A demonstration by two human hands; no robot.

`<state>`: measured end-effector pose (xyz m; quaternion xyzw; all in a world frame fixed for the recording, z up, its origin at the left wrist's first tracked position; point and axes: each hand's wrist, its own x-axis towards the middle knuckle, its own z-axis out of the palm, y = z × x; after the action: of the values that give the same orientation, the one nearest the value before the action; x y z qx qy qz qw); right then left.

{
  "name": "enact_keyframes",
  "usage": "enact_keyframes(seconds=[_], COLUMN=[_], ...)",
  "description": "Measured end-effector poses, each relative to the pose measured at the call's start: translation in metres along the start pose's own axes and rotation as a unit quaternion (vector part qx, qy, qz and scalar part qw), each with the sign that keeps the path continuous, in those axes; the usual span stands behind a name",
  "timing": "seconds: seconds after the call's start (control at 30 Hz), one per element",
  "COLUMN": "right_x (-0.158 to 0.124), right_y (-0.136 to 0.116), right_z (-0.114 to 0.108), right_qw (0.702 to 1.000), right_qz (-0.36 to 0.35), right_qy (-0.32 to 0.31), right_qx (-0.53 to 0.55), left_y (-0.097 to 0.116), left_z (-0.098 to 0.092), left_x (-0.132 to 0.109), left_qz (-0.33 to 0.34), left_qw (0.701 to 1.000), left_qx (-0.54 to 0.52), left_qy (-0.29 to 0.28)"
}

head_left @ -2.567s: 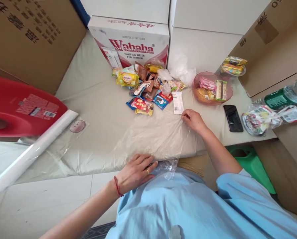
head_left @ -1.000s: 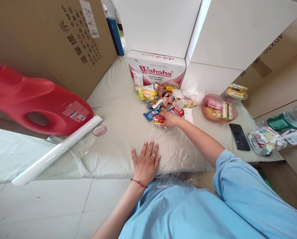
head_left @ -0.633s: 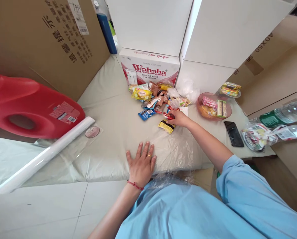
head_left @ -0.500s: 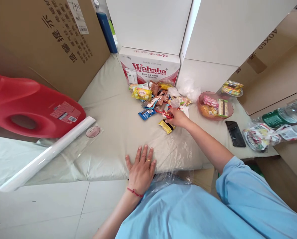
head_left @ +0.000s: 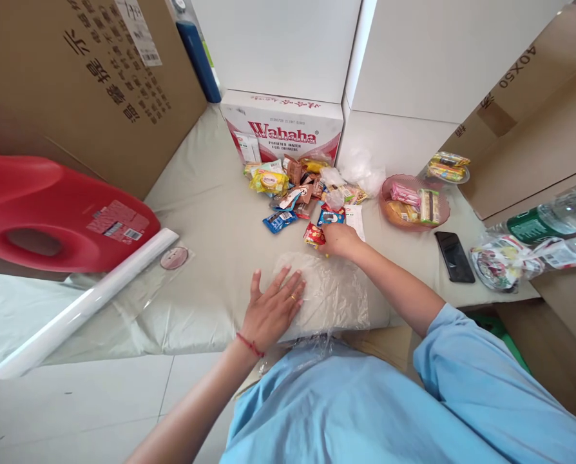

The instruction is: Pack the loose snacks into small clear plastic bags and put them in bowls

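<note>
My left hand point(head_left: 271, 309) lies flat with spread fingers on a sheet of clear plastic film point(head_left: 331, 293) spread over the near edge of the cloth-covered table point(head_left: 211, 212). My right hand point(head_left: 339, 240) is closed over a red snack packet point(head_left: 314, 234) at the film's far edge, with a blue packet point(head_left: 331, 217) just beyond its knuckles. Behind it lies a heap of wrapped snacks point(head_left: 292, 183). A blue packet point(head_left: 278, 221) sits apart on the left of the heap.
A Wahaha box point(head_left: 283, 129) stands behind the snacks. A pink bowl of snacks point(head_left: 413, 201), a black phone point(head_left: 453, 256) and water bottles point(head_left: 549, 219) lie right. A red jug point(head_left: 51, 212) and a white film roll point(head_left: 85, 303) lie left. Cardboard boxes surround the table.
My right hand left the film's corner, reached into the snack heap and drew packets back to the film's far edge. My left hand moved from the film's near edge to lie flat on it.
</note>
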<state>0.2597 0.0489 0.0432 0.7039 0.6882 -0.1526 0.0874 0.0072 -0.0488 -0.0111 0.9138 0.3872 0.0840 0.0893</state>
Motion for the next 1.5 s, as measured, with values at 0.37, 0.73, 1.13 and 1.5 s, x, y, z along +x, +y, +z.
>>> enact_keyframes(seconds=[0.37, 0.73, 1.13, 1.5], right_x=[-0.082, -0.087, -0.075, -0.075], right_y=[0.010, 0.036, -0.048, -0.044], right_z=[-0.032, -0.003, 0.019, 0.017], right_qw=[0.979, 0.998, 0.988, 0.986], right_qz=[-0.187, -0.056, -0.140, -0.155], right_qy=[0.007, -0.022, -0.066, -0.059], right_qx=[0.082, -0.020, 0.023, 0.005], left_y=[-0.011, -0.059, -0.055, -0.055], left_z=[0.012, 0.009, 0.012, 0.012], left_x=[0.038, 0.012, 0.013, 0.012], left_qz=[-0.131, -0.054, -0.055, -0.058], left_qw=[0.991, 0.997, 0.998, 0.998], left_qx=[-0.004, 0.008, 0.009, 0.004], left_qy=[-0.022, -0.048, -0.027, -0.020])
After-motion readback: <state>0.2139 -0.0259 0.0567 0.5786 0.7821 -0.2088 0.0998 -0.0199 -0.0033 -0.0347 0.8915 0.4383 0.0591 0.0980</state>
